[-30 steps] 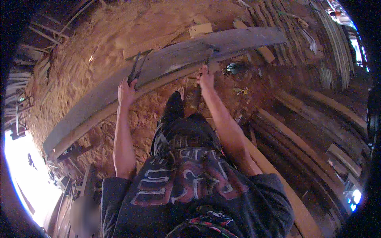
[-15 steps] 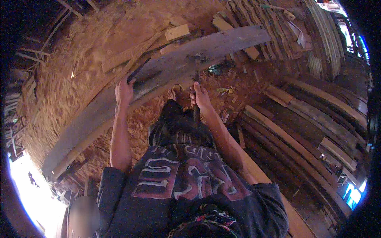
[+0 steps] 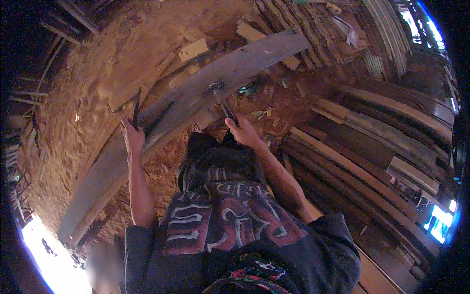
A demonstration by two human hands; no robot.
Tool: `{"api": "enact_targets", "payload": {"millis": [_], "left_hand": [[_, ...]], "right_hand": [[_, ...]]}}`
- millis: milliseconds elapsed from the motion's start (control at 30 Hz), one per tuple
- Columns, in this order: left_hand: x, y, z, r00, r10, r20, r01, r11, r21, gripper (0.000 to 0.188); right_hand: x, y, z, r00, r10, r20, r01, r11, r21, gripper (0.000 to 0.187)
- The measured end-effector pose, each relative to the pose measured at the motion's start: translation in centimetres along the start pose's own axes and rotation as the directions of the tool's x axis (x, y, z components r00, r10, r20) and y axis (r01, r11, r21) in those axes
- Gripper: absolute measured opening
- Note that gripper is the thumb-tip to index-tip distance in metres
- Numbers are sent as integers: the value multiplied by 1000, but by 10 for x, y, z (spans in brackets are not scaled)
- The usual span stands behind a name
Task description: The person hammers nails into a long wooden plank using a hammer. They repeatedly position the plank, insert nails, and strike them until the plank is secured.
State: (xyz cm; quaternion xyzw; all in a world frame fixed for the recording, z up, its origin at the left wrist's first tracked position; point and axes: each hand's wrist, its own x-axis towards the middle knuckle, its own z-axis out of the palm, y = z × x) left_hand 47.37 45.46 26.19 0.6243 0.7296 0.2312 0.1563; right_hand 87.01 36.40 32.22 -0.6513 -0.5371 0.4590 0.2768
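A long, weathered grey plank (image 3: 264, 54) lies at a slant across the view in front of me. My left hand (image 3: 132, 133) is closed around a slender dark bar-like tool (image 3: 137, 104), which points up and away beside the plank; its exact kind is not clear. In my right hand (image 3: 243, 131) is the handle of a hammer (image 3: 228, 110). The hammer's head is over the plank's middle; whether it touches the wood I cannot tell. Below the plank's near edge, a bare foot (image 3: 197, 128) shows.
Reddish dirt with shavings covers the ground (image 3: 98, 98). A pale wood block (image 3: 193, 50) lies beyond the plank. Stacked boards (image 3: 362, 142) fill the right side, and rough slabs (image 3: 313, 39) lie far right. A person with a blurred head (image 3: 104, 267) is at lower left.
My left hand has shifted left and nearer, and the dark tool now stands out from it. The hammer has tilted, its head moving left along the plank. The whole view has shifted slightly.
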Motion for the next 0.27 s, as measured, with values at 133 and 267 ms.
{"api": "enact_targets", "payload": {"millis": [133,267], "left_hand": [[-15,-34,26,984,129,-125,-108,981,159,60],[-25,-20,32,1000,21,-12,-20,998,53,65]], "right_hand": [[5,-24,-27,997,73,35,-65,981,-185,45],[22,34,-51,996,-81,26,85,976,-201,49]]}}
